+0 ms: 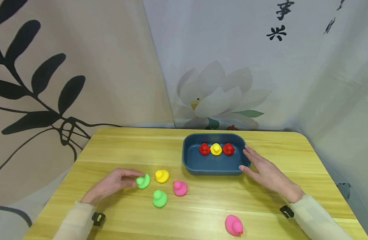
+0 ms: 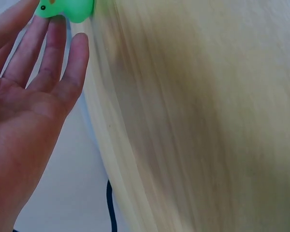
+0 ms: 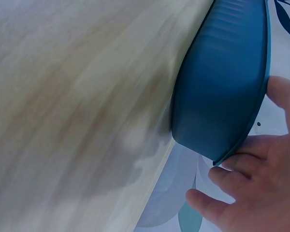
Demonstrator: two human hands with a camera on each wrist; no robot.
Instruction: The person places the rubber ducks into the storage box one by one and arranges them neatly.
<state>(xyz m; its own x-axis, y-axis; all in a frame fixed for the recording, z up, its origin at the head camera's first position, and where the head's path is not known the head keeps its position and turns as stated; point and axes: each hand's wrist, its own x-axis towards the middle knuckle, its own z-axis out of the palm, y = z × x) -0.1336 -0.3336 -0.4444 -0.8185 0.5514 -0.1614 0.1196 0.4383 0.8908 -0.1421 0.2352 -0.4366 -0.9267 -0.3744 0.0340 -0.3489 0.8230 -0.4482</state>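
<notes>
My left hand [image 1: 116,183] pinches a green rubber duck [image 1: 143,181] between thumb and fingertips at the left of the table. Part of this green duck [image 2: 70,7] also shows at the top of the left wrist view. Close by stand a yellow duck [image 1: 162,176], a pink duck [image 1: 180,188] and a second green duck [image 1: 160,198]. At the back, a dark blue rectangular box [image 1: 213,172] holds a red duck [image 1: 204,149], a yellow duck [image 1: 215,149] and another red duck [image 1: 228,149] in a row. My right hand [image 1: 269,173] rests on the box's right end with extended fingers.
Another pink duck [image 1: 233,225] lies near the front of the wooden table [image 1: 198,213], right of the middle. Behind the table hangs a printed cloth [image 1: 118,66] with leaves, a flower and characters.
</notes>
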